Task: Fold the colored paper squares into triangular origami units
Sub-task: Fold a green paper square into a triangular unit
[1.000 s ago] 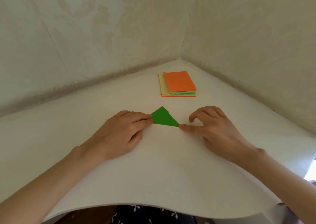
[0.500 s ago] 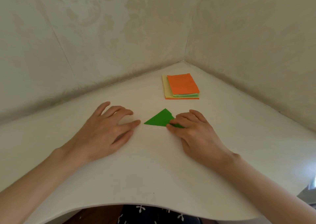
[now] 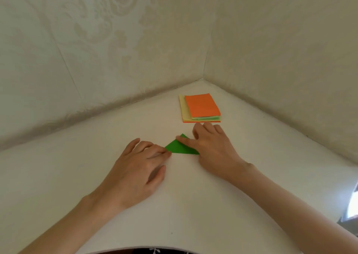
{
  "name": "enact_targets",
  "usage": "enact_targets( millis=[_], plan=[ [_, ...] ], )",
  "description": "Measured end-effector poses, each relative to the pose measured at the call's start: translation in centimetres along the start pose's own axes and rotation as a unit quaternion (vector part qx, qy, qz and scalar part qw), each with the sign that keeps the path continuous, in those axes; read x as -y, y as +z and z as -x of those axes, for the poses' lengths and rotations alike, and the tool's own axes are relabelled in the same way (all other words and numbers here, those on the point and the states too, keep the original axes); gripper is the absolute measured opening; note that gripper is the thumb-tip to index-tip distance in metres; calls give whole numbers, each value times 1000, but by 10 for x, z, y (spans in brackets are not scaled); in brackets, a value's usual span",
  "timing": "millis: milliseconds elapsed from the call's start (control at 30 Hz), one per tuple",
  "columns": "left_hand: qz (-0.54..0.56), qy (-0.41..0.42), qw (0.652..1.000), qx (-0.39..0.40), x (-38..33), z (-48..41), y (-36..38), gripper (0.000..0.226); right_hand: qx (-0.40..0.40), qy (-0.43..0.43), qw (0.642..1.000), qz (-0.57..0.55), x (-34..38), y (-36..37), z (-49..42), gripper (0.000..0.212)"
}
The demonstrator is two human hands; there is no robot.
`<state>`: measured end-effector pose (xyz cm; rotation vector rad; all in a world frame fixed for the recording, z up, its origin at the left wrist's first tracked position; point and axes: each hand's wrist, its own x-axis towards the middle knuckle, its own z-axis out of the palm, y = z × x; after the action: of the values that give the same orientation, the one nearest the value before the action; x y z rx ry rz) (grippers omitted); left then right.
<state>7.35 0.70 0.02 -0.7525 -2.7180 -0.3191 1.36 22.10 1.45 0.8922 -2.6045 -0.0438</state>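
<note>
A green paper folded into a triangle (image 3: 179, 148) lies flat on the white table (image 3: 193, 205). My left hand (image 3: 139, 168) rests palm down beside it, with its fingertips on the triangle's left corner. My right hand (image 3: 211, 147) lies over the triangle's right side, its index finger stretched along the upper edge and pressing it down. The right corner of the paper is partly hidden under that hand. A stack of colored paper squares (image 3: 201, 108), orange on top with yellow and light green below, sits farther back toward the corner.
Two wallpapered walls (image 3: 116, 50) meet in a corner just behind the stack. The table's curved front edge (image 3: 155, 247) runs along the bottom of the view, with dark patterned fabric below it.
My left hand has moved right until its fingertips touch the green triangle's left corner. My right hand has slid up and over the paper's right side, index finger now along the upper edge.
</note>
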Motion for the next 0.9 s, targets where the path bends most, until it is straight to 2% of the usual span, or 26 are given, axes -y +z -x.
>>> enact_targets(
  millis=[67, 133, 233, 367, 500, 600, 667, 700, 800, 900],
  plan=[
    [3, 0, 1000, -5, 1, 0, 1, 43, 3, 30, 1000, 3, -12, -3, 0, 59],
    [15, -4, 1000, -5, 2, -1, 1, 43, 38, 63, 997, -20, -14, -7, -2, 53],
    [31, -12, 999, 5, 1, 0, 2, 43, 102, 173, 972, -123, 6, -10, 4, 44],
    [10, -11, 1000, 12, 2, 9, 5, 46, 88, 220, 951, -197, 28, -7, 7, 49],
    [57, -8, 998, 4, 5, 14, 5, 49, 73, 274, 894, -346, 30, -9, -2, 32],
    [225, -128, 965, -51, 0, 1, -2, 37, 38, 298, 843, -446, 32, -11, -3, 31],
    [284, -210, 932, -83, -2, -16, -5, 33, 4, 314, 807, -501, 32, -12, 0, 35],
    [303, -234, 921, -71, -4, -24, -6, 32, -13, 321, 789, -524, 31, -14, 1, 36],
    [350, -221, 910, -39, -16, -48, -5, 4, -44, 343, 729, -591, 18, -18, 6, 36],
    [431, -203, 879, -16, -31, -68, -2, 17, -78, 369, 714, -589, -2, -24, 17, 14]
  ],
)
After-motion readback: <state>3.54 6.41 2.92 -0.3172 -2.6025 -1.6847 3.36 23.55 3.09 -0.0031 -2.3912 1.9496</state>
